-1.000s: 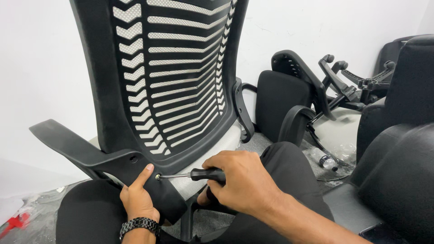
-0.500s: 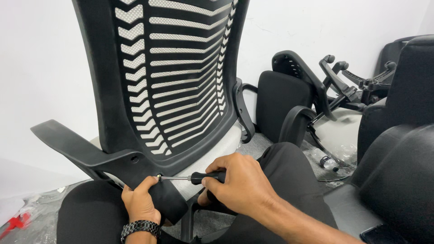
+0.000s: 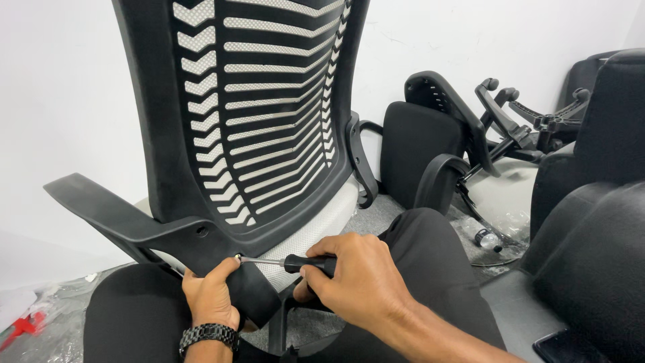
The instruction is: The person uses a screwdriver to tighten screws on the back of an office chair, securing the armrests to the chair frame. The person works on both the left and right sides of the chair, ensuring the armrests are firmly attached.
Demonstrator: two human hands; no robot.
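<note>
The right hand (image 3: pixel 359 279) has its grip closed around the black handle of a screwdriver (image 3: pixel 306 263), whose thin metal shaft runs level to the left and meets a small screw (image 3: pixel 237 256) at the lower edge of the black frame of an office chair backrest (image 3: pixel 255 114). The left hand (image 3: pixel 211 296), with a dark link watch (image 3: pixel 209 334) at the wrist, clasps the bottom corner of that frame just below the screw, thumb resting right beside the tip; its grip is closed on the plastic, holding it steady against the person's lap

The main risk, as I judge it, is the tip camming out of the screw head. The shaft comes in at a shallow sideways angle, and if it is not square to the head it could skid off and strike the left thumb, which sits almost touching the tip. A slip could also round off the screw head or scar the plastic

The backrest stands tall and is braced only by the one hand and the knees, so a hard push could tilt it toward the armrest (image 3: pixel 101 212) side. Other chair parts (image 3: pixel 430 148) and a plastic bottle (image 3: pixel 485 238) lie well apart on the floor to the right
</note>
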